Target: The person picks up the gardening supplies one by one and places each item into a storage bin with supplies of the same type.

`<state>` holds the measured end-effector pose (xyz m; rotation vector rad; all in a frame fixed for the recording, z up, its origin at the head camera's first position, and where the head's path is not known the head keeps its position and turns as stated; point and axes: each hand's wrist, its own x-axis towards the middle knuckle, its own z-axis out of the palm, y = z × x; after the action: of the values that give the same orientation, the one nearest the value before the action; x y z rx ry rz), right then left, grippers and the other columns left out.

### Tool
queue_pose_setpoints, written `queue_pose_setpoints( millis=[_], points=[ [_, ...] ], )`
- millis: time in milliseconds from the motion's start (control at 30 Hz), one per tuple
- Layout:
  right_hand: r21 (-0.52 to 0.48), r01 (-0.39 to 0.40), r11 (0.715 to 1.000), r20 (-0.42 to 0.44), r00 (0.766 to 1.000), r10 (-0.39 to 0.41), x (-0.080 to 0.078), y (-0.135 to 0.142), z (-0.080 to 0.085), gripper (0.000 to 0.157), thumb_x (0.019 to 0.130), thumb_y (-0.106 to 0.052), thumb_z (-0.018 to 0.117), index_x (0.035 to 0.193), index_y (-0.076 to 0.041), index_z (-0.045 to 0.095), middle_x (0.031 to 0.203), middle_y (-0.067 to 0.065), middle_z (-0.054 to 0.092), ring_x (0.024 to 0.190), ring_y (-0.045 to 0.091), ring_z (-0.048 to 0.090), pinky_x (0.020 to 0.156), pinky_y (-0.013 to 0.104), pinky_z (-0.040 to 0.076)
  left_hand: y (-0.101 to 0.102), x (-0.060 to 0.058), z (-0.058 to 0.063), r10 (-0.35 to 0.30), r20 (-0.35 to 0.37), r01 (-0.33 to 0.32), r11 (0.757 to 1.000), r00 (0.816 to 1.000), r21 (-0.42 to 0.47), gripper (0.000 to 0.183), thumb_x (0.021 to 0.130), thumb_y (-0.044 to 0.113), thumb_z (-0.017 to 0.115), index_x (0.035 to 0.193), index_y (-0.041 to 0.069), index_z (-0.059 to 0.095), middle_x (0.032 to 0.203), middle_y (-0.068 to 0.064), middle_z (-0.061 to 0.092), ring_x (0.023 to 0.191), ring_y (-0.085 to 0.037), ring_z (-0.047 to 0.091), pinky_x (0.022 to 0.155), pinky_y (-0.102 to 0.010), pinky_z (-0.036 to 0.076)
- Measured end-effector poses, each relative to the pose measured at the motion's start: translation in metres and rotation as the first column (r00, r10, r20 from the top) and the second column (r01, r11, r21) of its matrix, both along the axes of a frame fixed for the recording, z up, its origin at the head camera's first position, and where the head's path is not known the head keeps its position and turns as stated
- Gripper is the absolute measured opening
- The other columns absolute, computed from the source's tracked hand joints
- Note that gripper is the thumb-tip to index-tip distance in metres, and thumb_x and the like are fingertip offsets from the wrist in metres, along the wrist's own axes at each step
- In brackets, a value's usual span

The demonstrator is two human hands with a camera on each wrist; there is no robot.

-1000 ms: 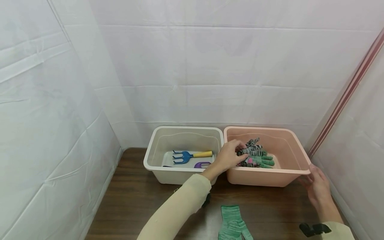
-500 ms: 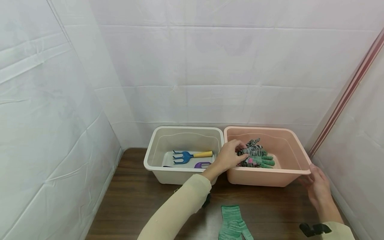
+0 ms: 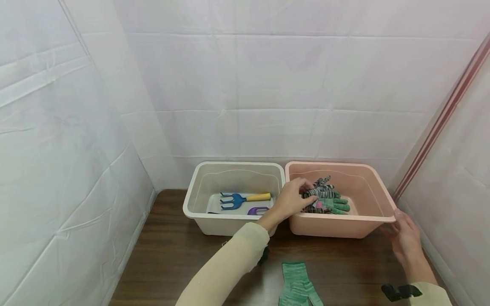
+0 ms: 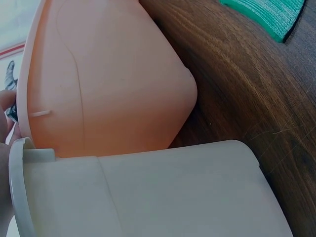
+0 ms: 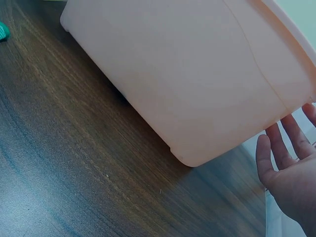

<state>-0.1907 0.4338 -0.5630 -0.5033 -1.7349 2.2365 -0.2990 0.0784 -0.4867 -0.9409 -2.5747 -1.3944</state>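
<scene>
In the head view, my left hand (image 3: 292, 197) reaches into the pink bin (image 3: 337, 225). Its thumb and fingers pinch a black-and-grey striped knit glove (image 3: 324, 193). Beneath and beside that glove lies a green glove (image 3: 338, 207) with a pink patch. My right hand (image 3: 407, 236) is at the bin's front right corner, its fairly straight fingers (image 5: 294, 136) touching the side below the rim. The left wrist view mostly shows bin walls, with only a bit of the left hand at the edge.
Left of the pink bin stands a white bin (image 3: 233, 216) holding a blue hand fork (image 3: 245, 199) with a yellow handle and a purple-handled item (image 3: 258, 210). On the dark wooden table (image 3: 172, 255) lies another green glove (image 3: 296, 282). White sheets (image 3: 237, 85) hang around.
</scene>
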Motion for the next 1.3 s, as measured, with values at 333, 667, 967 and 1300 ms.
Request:
queue_pose_setpoints(
  millis=[333, 667, 967, 1300],
  points=[
    [-0.006, -0.001, 1.0, 0.023, 1.0, 0.001, 0.0, 0.0, -0.002, 0.058, 0.108, -0.044, 0.061, 0.159, -0.022, 0.046, 0.153, -0.001, 0.05, 0.13, 0.013, 0.054, 0.084, 0.021, 0.055, 0.002, -0.003, -0.001, -0.017, 0.061, 0.014, 0.999, 0.998, 0.053, 0.032, 0.097, 0.022, 0.081, 0.121, 0.005, 0.07, 0.119, -0.01, 0.073, 0.114, -0.022, 0.07, 0.098, -0.023, 0.054],
    [-0.002, 0.006, 1.0, 0.02, 1.0, -0.006, -0.002, -0.001, -0.002, 0.053, 0.108, -0.042, 0.062, 0.155, -0.021, 0.05, 0.149, -0.003, 0.053, 0.123, 0.01, 0.057, 0.083, 0.021, 0.056, 0.0, -0.003, 0.001, -0.013, 0.073, 0.009, 0.999, 0.997, 0.05, 0.026, 0.097, 0.021, 0.081, 0.117, 0.011, 0.07, 0.118, -0.008, 0.073, 0.114, -0.024, 0.07, 0.097, -0.019, 0.052],
    [0.001, 0.015, 1.0, 0.046, 0.999, -0.015, -0.003, -0.002, -0.001, 0.054, 0.107, -0.044, 0.063, 0.154, -0.022, 0.051, 0.148, -0.005, 0.054, 0.124, 0.01, 0.057, 0.083, 0.023, 0.055, -0.002, -0.001, 0.006, -0.021, 0.119, 0.015, 0.999, 0.993, 0.051, 0.026, 0.097, 0.02, 0.081, 0.119, 0.011, 0.07, 0.117, -0.002, 0.071, 0.118, -0.027, 0.069, 0.1, -0.026, 0.054],
    [0.01, -0.007, 1.0, 0.035, 0.999, 0.006, -0.003, 0.0, -0.003, 0.06, 0.108, -0.045, 0.06, 0.16, -0.02, 0.045, 0.151, -0.002, 0.051, 0.126, 0.011, 0.056, 0.083, 0.022, 0.055, -0.006, 0.002, 0.022, -0.094, 0.001, 0.093, 0.989, 0.996, -0.116, 0.041, 0.096, 0.027, 0.082, 0.132, 0.01, 0.068, 0.13, -0.005, 0.069, 0.122, -0.021, 0.066, 0.1, -0.02, 0.051]
  ],
)
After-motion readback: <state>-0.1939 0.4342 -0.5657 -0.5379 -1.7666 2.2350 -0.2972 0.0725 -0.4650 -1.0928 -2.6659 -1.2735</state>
